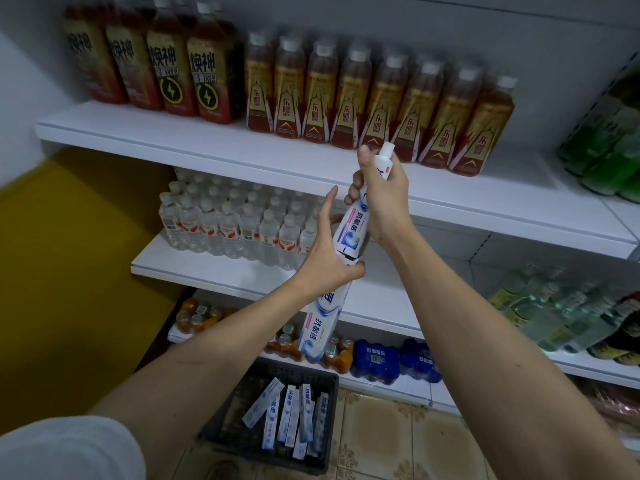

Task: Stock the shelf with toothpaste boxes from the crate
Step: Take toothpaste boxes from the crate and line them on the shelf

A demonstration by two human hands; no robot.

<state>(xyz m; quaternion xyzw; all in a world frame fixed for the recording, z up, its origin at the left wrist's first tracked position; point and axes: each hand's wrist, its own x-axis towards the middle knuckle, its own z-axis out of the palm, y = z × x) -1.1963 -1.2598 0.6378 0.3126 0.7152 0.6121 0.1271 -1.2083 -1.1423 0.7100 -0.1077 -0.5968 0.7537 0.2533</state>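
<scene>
Two hands meet before us: our right hand (pixel 381 199) grips a white-and-blue toothpaste tube (pixel 351 228) steeply upright, cap high, while our left hand (pixel 327 251), fingers spread, pinches the long white-and-blue toothpaste box (pixel 320 323) directly below, above the black plastic crate (pixel 225 410).

Brown drink bottles (pixel 363 98), water bottles (pixel 235 226), blue multipacks (pixel 394 358), tiled floor (pixel 398 441).

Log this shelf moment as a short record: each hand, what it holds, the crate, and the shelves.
right hand: grips toothpaste tube, cap end up
left hand: holds toothpaste box near its top, index finger straight
tube vs box: tube's lower end at the box's open top
crate: dark, on the floor, several toothpaste boxes inside
top shelf: bottled drinks in rows
middle shelf: water bottles at left
</scene>
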